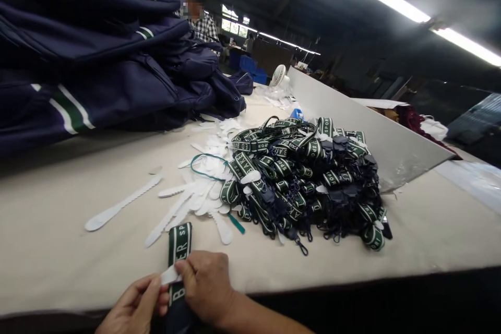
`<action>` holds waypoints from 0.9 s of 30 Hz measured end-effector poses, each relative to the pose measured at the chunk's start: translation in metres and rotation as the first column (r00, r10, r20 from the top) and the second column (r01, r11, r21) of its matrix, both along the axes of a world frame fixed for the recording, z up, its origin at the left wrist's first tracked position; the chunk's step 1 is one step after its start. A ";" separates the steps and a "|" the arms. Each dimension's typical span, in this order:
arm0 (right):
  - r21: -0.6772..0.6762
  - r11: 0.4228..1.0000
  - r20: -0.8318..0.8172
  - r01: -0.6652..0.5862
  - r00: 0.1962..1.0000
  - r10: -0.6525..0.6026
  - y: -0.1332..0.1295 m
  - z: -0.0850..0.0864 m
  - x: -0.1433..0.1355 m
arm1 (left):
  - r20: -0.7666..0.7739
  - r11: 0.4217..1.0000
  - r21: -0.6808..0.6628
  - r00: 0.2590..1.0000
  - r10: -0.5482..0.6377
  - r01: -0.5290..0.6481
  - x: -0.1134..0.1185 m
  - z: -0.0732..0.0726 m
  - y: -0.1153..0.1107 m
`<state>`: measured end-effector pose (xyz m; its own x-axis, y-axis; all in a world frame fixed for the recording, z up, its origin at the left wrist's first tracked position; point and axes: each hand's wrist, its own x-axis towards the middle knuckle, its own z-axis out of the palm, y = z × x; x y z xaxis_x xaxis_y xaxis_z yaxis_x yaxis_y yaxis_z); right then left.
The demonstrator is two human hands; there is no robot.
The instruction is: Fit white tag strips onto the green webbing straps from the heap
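At the table's front edge, my left hand (136,305) pinches one end of a white strip (169,275). My right hand (207,284) is closed on the green lettered strap (180,242), its thumb pressing the white strip against it. The strip lies across the strap, which runs up onto the table between my hands. Beyond them spreads a loose pile of white strips (203,193). To its right is a large heap of similar green and navy straps (297,177) with dark clips.
Navy bags (117,83) with green and white stripes are stacked at the left. A grey-white panel (352,125) stands behind the straps. A small fan (278,76) is farther back. One person in a checked shirt (206,27) is behind the bags.
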<state>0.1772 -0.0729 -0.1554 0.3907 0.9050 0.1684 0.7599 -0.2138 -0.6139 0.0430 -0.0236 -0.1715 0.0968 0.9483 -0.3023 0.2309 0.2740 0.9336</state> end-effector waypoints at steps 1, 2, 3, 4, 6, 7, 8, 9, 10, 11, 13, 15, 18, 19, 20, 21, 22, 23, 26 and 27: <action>-0.014 1.000 0.004 -0.011 1.000 0.011 0.000 0.001 0.001 | -0.033 0.999 0.006 0.998 -0.053 0.053 0.002 0.009 0.000; -0.031 0.999 0.001 -0.022 1.000 0.022 0.000 0.002 0.001 | -0.082 0.992 0.041 0.990 -0.116 0.119 0.004 0.018 -0.001; -0.050 0.998 -0.005 -0.032 0.999 0.031 -0.001 0.003 0.002 | -0.146 0.980 0.092 0.976 -0.162 0.177 0.006 0.026 -0.001; -0.071 0.997 -0.012 -0.042 0.999 0.041 -0.001 0.004 0.003 | -0.212 0.963 0.153 0.959 -0.187 0.222 0.009 0.033 -0.002; -0.100 0.993 -0.020 -0.056 0.998 0.054 -0.001 0.005 0.004 | -0.328 0.888 0.325 0.920 -0.217 0.325 0.014 0.041 -0.004; -0.104 0.993 -0.024 -0.059 0.998 0.057 -0.002 0.005 0.005 | -0.348 0.859 0.373 0.911 -0.221 0.351 0.016 0.042 -0.004; -0.102 0.993 -0.034 -0.066 0.997 0.062 -0.003 0.005 0.005 | -0.345 0.842 0.399 0.910 -0.229 0.363 0.017 0.041 -0.005; -0.092 0.993 -0.052 -0.073 0.996 0.068 -0.003 0.005 0.006 | -0.315 0.847 0.395 0.918 -0.240 0.357 0.016 0.039 -0.006; -0.080 0.994 -0.073 -0.075 0.995 0.069 -0.004 0.005 0.006 | -0.261 0.872 0.362 0.934 -0.244 0.329 0.015 0.036 -0.008; -0.066 0.995 -0.096 -0.072 0.993 0.065 -0.005 0.005 0.007 | -0.183 0.908 0.309 0.955 -0.235 0.283 0.013 0.032 -0.009; -0.036 0.998 -0.128 -0.055 0.991 0.050 -0.007 0.006 0.007 | 0.009 0.970 0.179 0.986 -0.169 0.165 0.009 0.025 -0.011; -0.016 0.999 -0.139 -0.038 0.990 0.035 -0.007 0.007 0.007 | 0.180 0.996 0.061 0.980 -0.081 0.071 0.007 0.020 -0.012; -0.007 0.999 -0.156 -0.047 0.987 0.045 -0.005 0.008 0.006 | 0.340 0.998 -0.054 0.940 0.007 0.012 0.008 0.018 -0.011; -0.002 0.999 -0.161 -0.050 0.986 0.049 -0.005 0.008 0.006 | 0.376 0.996 -0.093 0.926 0.042 -0.008 0.009 0.019 -0.011; 0.005 0.999 -0.166 -0.051 0.985 0.051 -0.004 0.007 0.006 | 0.403 0.991 -0.130 0.912 0.080 -0.029 0.009 0.021 -0.010; 0.011 0.999 -0.174 -0.050 0.983 0.052 -0.004 0.007 0.006 | 0.421 0.987 -0.157 0.901 0.109 -0.046 0.009 0.023 -0.010; 0.014 0.999 -0.186 -0.050 0.981 0.052 -0.004 0.006 0.006 | 0.424 0.985 -0.161 0.898 0.120 -0.056 0.007 0.025 -0.010; 0.015 0.999 -0.203 -0.051 0.978 0.053 -0.004 0.007 0.007 | 0.402 0.990 -0.132 0.911 0.090 -0.040 0.005 0.027 -0.010; 0.017 0.996 -0.247 -0.084 0.965 0.086 -0.008 0.011 0.008 | 0.147 0.976 0.147 0.972 -0.181 0.159 0.000 0.036 -0.010; 0.024 0.995 -0.254 -0.099 0.962 0.102 -0.010 0.013 0.008 | 0.019 0.932 0.264 0.965 -0.260 0.246 0.001 0.039 -0.009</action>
<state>0.1848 -0.0826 -0.1423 0.3288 0.9406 0.0851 0.5954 -0.1365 -0.7918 0.0441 -0.0327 -0.1329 0.3533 0.9347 -0.0393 0.2098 -0.0383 0.9770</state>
